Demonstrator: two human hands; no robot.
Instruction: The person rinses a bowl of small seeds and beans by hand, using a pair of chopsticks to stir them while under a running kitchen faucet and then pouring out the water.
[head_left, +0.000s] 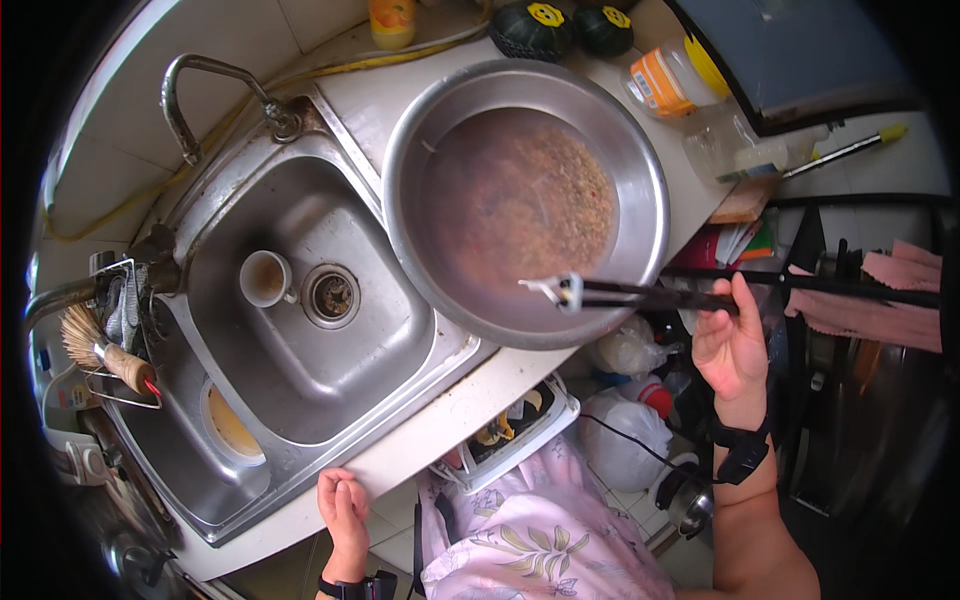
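Observation:
My right hand (731, 337) holds the rear end of a pair of dark chopsticks (645, 295) at the right of the view. At their far end, over the front of a large round metal basin (405, 277), is a small whitish thing (561, 291) that I cannot identify. Cloudy brownish liquid with grainy bits (540, 195) lies in the basin, which stands on the counter right of the sink. My left hand (343, 502) rests by the counter's front edge, its fingers loosely curled and nothing seen in it.
The steel sink (360, 375) holds a white cup (266, 278) beside the drain. A faucet (225, 71) arches behind it. Dark green squashes (529, 30) and a yellow-lidded jar (667, 79) stand behind the basin. Below the counter edge is an open waste bin (517, 450).

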